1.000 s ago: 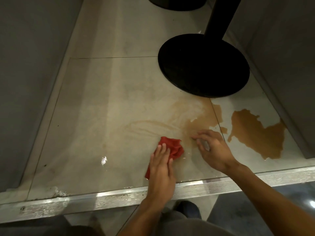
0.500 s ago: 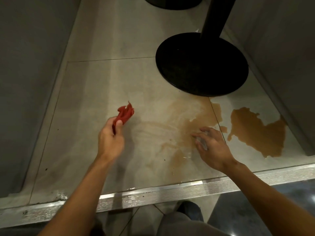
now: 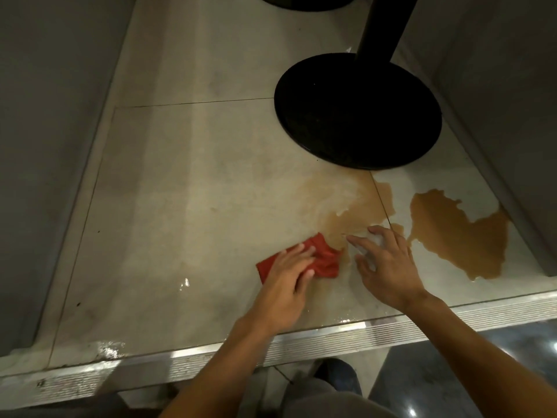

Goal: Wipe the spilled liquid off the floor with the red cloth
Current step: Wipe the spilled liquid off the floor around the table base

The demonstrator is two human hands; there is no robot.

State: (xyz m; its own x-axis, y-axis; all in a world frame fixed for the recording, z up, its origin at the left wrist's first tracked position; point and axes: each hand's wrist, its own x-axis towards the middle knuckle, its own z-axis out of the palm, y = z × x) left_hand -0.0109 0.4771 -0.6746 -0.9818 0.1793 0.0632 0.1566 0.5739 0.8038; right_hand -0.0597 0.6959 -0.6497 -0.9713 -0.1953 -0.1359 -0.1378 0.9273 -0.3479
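Pressing down flat, the left hand (image 3: 284, 289) lay on the red cloth (image 3: 324, 260), its fingers (image 3: 297, 254) stretched out over the fabric rather than curled around it, so the cloth was pinned to the floor (image 3: 187, 182) and not gripped. The cloth sat bunched at the near edge of the thin brown smear (image 3: 340, 203), just left of the right hand (image 3: 388, 267). That hand rested on the wet tile with its fingers (image 3: 358, 241) spread wide and holding nothing. Farther right, well apart from the cloth, a thick brown puddle (image 3: 461, 233) lay untouched beside the grey wall panel (image 3: 494, 101). The round black pedestal base (image 3: 358, 110) stood on the far side of the smear, its post rising out of view. A ribbed metal step edge (image 3: 346, 336) ran across the near side, with both forearms crossing it. No brand, label or writing could be read anywhere in the head view.

Compared with half a second earlier, the left hand had brought the cloth back: then it had been held pinched and lifted over dry tile well to the left, and now it was down on the floor next to the right hand, close to where it had been a second earlier. The right hand had hardly shifted, and the thick puddle kept its shape.
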